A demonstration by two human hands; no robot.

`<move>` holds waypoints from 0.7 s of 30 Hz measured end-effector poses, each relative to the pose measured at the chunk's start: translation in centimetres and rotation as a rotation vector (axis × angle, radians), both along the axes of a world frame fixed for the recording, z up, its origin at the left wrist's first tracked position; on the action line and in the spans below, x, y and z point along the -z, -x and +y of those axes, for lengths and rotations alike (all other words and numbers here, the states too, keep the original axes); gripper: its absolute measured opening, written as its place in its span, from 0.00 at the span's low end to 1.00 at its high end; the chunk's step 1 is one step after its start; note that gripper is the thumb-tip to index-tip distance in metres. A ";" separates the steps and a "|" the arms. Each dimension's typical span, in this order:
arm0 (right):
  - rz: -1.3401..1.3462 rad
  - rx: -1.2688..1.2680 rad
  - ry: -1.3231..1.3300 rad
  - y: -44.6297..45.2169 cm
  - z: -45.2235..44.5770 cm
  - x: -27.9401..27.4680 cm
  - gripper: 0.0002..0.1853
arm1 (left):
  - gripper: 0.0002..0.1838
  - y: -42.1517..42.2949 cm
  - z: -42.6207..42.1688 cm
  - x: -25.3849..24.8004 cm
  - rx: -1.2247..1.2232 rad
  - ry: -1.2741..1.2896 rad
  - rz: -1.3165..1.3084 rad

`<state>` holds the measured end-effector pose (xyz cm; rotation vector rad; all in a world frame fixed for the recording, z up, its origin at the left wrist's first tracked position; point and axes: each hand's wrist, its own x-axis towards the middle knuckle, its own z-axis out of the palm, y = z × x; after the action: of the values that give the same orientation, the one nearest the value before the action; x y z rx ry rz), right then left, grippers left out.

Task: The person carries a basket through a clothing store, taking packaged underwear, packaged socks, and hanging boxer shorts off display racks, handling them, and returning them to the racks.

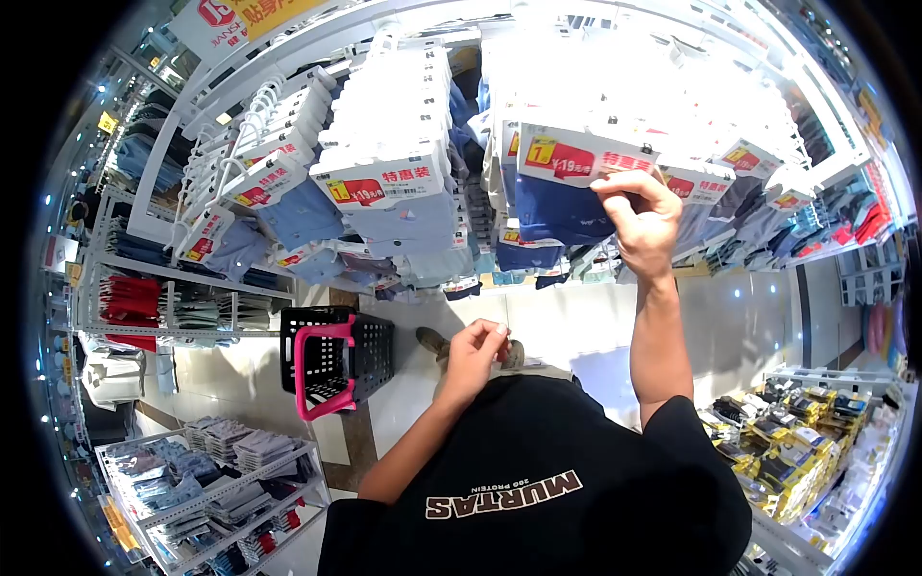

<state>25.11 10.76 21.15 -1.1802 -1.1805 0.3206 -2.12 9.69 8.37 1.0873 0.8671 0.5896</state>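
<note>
My right hand (645,223) is raised to the hanging rack, with thumb and fingers pinched at the lower right edge of a white price card (586,156). Dark blue folded underwear (562,209) hangs under that card, which carries a red and yellow price label. To its left hangs a row of light blue underwear packs (403,223) with matching cards. My left hand (473,357) is low in front of my body, away from the rack. Its fingers are curled together with the thumb against them; anything inside is hidden.
A black shopping basket (373,357) with a pink handle (305,384) stands on the floor to the left. Folded clothes fill a low bin (206,480) at lower left. Yellow-packaged goods (792,446) fill another bin at lower right. A white rack frame (158,173) surrounds the hanging packs.
</note>
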 end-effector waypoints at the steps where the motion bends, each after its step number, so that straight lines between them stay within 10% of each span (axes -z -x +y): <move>1: -0.009 -0.012 0.033 0.0 0.5 0.1 0.09 | 0.12 -0.1 0.0 0.2 -0.003 0.005 -0.007; 10: -0.300 0.158 -0.083 1.6 2.1 4.5 0.10 | 0.10 2.0 -1.6 2.7 -0.087 0.082 0.044; 17: 0.108 0.218 -0.064 3.0 -2.8 12.5 0.20 | 0.10 2.5 -1.5 3.9 -0.074 0.117 0.056; 21: 0.292 0.245 0.542 2.3 -3.3 14.2 0.20 | 0.11 2.0 -1.5 3.8 -0.020 0.113 0.067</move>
<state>22.76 7.48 6.99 -1.6644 -0.6981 0.6278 -4.14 8.19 4.56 1.0014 0.9597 0.5166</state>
